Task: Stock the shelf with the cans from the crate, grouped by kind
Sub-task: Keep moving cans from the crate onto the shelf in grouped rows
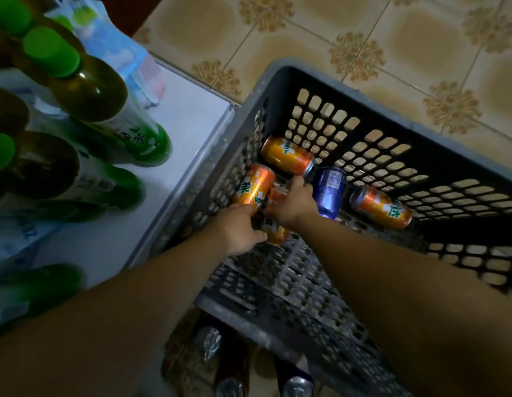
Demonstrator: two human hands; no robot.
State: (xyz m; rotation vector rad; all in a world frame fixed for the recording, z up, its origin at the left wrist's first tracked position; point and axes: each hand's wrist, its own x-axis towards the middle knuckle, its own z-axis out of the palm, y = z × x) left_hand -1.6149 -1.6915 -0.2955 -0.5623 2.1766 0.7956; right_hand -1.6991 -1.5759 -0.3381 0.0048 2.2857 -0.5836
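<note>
- Head view: my left hand [239, 226] curls round the near orange can [277, 234], which is mostly covered by that hand and my right wrist
- My right hand [292, 202] lies over a second orange can [277, 193]; I cannot tell whether its fingers clamp it
- Both cans lie in the crate [277, 81], with a blue can [328, 193] just beside my right hand
- The green-capped bottles [91, 90] on the shelf [186, 124] are blurred, and some are cut off at the left edge
</note>
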